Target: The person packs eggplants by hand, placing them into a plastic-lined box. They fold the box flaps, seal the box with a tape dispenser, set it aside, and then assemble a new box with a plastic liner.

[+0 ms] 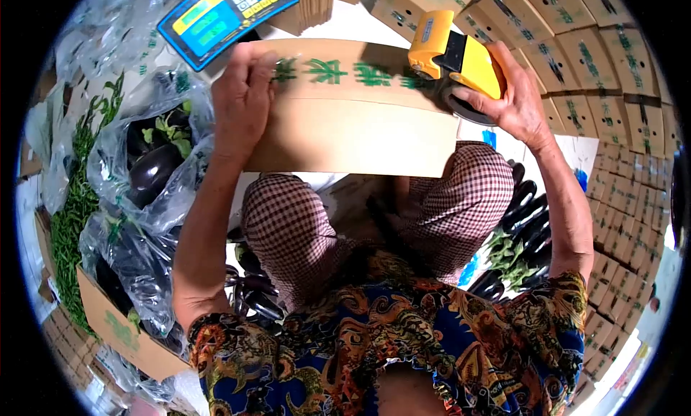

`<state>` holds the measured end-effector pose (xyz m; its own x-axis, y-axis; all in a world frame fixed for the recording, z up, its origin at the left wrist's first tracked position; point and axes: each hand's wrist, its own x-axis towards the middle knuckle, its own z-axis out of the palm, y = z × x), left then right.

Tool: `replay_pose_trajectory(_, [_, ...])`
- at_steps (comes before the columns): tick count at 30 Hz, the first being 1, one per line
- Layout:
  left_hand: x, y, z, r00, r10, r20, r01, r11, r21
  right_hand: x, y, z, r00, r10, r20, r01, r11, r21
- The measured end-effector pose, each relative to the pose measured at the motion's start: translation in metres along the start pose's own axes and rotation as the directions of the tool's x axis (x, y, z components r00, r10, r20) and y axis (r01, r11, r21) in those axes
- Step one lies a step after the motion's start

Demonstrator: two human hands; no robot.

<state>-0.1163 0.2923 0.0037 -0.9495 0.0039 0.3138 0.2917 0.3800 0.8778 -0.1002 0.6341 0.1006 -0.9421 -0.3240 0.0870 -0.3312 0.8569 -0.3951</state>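
Note:
A brown cardboard box [345, 132] with green printed characters lies across in front of me, above my knees. At its left end, my left hand [245, 92] grips the edge, fingers bent over the top. My right hand [515, 103] is closed around a yellow tape dispenser [471, 60] with a black middle part. The dispenser's lower end sits right at the box's upper right corner. Part of the box's right end is hidden behind the dispenser and a dark round part below it.
A blue scale display [227, 20] with keys stands beyond the box at upper left. Clear plastic bags of eggplants [155, 175] and a heap of green peppers [75, 222] lie on the left. More eggplants [533, 214] lie by my right knee. Stacked printed cartons [586, 63] line the right side.

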Motion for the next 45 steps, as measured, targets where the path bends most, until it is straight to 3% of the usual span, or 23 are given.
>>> replay_pose_trajectory(2, [0.000,0.004,-0.002,1.000,-0.029,0.000,0.029,0.996,-0.088,0.006,-0.020,-0.006,1.000,-0.017,-0.020,0.017,0.999,0.028])
replay_pose_trajectory(4, [0.000,0.005,-0.004,0.999,-0.050,0.002,0.049,0.981,-0.190,0.010,-0.034,-0.006,1.000,0.000,-0.020,0.006,0.957,0.290])
replay_pose_trajectory(6, [0.000,0.002,-0.007,0.996,-0.088,-0.021,0.081,0.969,-0.235,0.018,-0.050,0.007,0.998,-0.005,-0.059,0.028,0.918,0.395])
replay_pose_trajectory(11, [-0.005,0.001,-0.015,0.986,-0.141,-0.094,0.093,0.913,-0.397,0.031,-0.050,0.038,1.000,0.027,-0.011,-0.021,0.920,0.392])
replay_pose_trajectory(14, [-0.009,0.001,-0.028,0.952,-0.305,-0.033,0.230,0.782,-0.580,0.031,-0.049,0.038,0.999,0.033,0.012,-0.035,0.927,0.374])
replay_pose_trajectory(15, [-0.009,-0.011,-0.033,0.924,-0.383,-0.017,0.260,0.660,-0.705,0.030,-0.048,0.038,0.999,0.036,0.015,-0.039,0.928,0.371])
replay_pose_trajectory(18, [-0.014,-0.035,-0.053,0.911,-0.413,-0.022,0.191,0.468,-0.863,0.030,-0.051,0.042,0.999,0.035,-0.010,-0.029,0.933,0.359])
replay_pose_trajectory(22, [-0.021,-0.037,-0.086,0.879,-0.463,-0.116,0.239,0.637,-0.733,0.033,-0.068,0.036,0.993,-0.108,0.043,0.097,0.975,0.202])
replay_pose_trajectory(26, [-0.025,-0.051,-0.110,0.879,-0.457,-0.134,0.245,0.675,-0.696,0.035,-0.084,0.040,0.987,-0.129,0.095,0.109,0.975,0.193])
replay_pose_trajectory(30, [-0.032,-0.074,-0.103,0.848,-0.529,-0.027,0.392,0.662,-0.639,0.038,-0.099,0.037,0.976,-0.149,0.158,0.130,0.984,0.126])
replay_pose_trajectory(35, [-0.039,-0.085,-0.099,0.872,-0.489,-0.024,0.366,0.683,-0.632,0.042,-0.110,0.037,0.966,-0.102,0.239,0.089,0.994,0.068])
replay_pose_trajectory(39, [-0.038,-0.098,-0.093,0.844,-0.536,-0.018,0.441,0.712,-0.547,0.045,-0.115,0.036,0.961,-0.123,0.249,0.113,0.992,0.055])
replay_pose_trajectory(42, [-0.040,-0.114,-0.084,0.851,-0.525,0.029,0.456,0.710,-0.537,0.046,-0.118,0.037,0.965,-0.131,0.228,0.126,0.991,0.037])
replay_pose_trajectory(45, [-0.049,-0.129,-0.059,0.930,-0.368,-0.008,0.349,0.889,-0.295,0.047,-0.124,0.037,0.964,-0.080,0.252,0.077,0.997,0.020])
